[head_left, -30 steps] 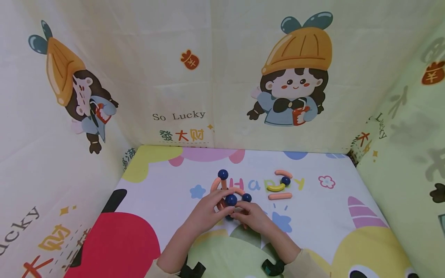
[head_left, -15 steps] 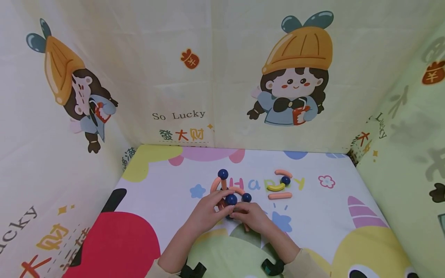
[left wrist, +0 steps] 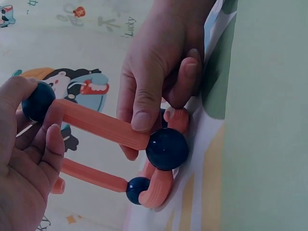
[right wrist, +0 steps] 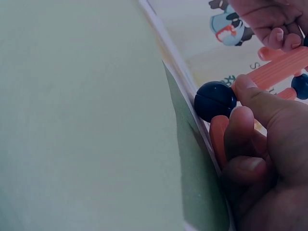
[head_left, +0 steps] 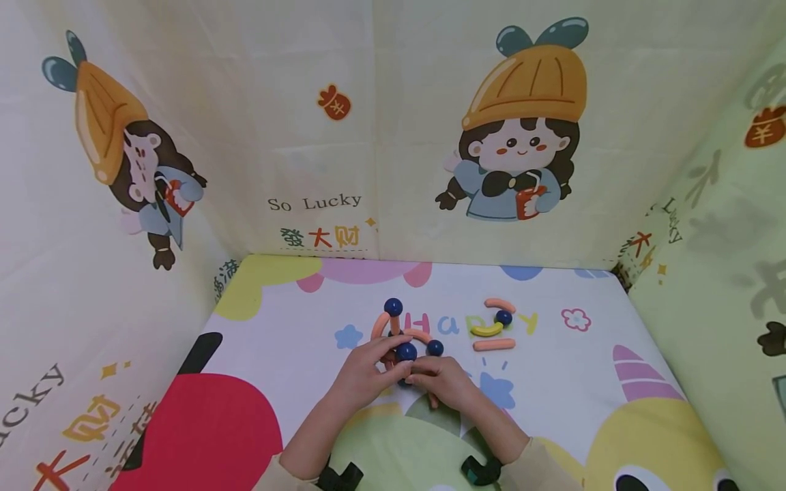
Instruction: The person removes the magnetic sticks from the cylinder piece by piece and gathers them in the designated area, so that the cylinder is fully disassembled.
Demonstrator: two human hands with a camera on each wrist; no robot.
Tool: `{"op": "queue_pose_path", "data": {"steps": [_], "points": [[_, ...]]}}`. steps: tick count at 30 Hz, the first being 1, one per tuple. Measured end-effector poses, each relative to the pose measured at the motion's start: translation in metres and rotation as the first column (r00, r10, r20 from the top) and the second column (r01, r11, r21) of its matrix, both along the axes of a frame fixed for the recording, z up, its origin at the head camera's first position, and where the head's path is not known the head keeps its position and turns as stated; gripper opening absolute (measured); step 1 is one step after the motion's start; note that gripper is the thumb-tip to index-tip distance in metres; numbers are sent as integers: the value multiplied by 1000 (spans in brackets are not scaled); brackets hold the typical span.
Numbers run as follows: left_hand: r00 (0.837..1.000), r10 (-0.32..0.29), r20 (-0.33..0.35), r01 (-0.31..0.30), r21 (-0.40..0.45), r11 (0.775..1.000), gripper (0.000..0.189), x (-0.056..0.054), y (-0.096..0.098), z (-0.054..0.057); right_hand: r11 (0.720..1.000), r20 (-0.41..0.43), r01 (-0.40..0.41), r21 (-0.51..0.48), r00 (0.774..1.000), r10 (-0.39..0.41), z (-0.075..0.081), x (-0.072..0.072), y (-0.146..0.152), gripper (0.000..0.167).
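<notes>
Dark blue balls and pink-orange sticks, like a magnetic building set, are joined into a frame under both hands. My left hand [head_left: 362,372] holds a blue ball [left wrist: 38,101] at the upper end of a straight stick [left wrist: 96,122]. That stick's lower end meets another blue ball [left wrist: 167,149] near the table. Just by this lower ball, my right hand [right wrist: 284,144] pinches the stick between thumb and fingers. A curved stick [right wrist: 219,139] runs from the lower ball beside the right fingers. Farther back, a ball [head_left: 394,307] tops an upright stick. Fingers hide part of the frame in the head view.
Loose pieces lie to the right: a curved pink stick [head_left: 500,305], a blue ball [head_left: 503,318], a yellow curved stick [head_left: 487,330] and a straight pink stick [head_left: 494,345]. Printed cloth walls [head_left: 417,157] stand behind and at both sides of the patterned table [head_left: 295,334].
Both hands keep almost the same place on the frame. The right fingers shift slightly, and a stick end below the right hand shows a little more than one second ago.
</notes>
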State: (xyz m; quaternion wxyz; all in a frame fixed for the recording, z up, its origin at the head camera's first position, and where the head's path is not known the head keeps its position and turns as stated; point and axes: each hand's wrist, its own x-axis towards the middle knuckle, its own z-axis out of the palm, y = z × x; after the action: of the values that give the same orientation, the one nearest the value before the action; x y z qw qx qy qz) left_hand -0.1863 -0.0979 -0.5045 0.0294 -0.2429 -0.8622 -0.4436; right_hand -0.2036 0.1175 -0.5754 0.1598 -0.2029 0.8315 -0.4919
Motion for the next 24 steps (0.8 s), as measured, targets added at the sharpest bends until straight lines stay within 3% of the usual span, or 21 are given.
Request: {"op": "queue_pose_path", "data": {"steps": [6, 9, 12, 18, 24], "points": [[998, 17, -63, -10, 100, 995, 42, -3, -6, 10, 999, 20, -1, -53, 1000, 2, 1, 0, 0, 23], [993, 23, -113, -10, 112, 994, 43, -7, -11, 15, 998, 40, 5, -64, 999, -2, 1, 0, 0, 24], [988, 66, -140, -49, 119, 992, 42, -12, -18, 20, 998, 47, 7, -67, 999, -4, 2, 0, 0, 23], [983, 163, -86, -150, 134, 979, 43, -23, -35, 24, 999, 64, 17, -37, 998, -15, 3, 1, 0, 19], [968, 246, -44, -239, 125, 963, 42, -39, -49, 17, 999, 76, 19, -36, 997, -16, 3, 2, -1, 20]]}}
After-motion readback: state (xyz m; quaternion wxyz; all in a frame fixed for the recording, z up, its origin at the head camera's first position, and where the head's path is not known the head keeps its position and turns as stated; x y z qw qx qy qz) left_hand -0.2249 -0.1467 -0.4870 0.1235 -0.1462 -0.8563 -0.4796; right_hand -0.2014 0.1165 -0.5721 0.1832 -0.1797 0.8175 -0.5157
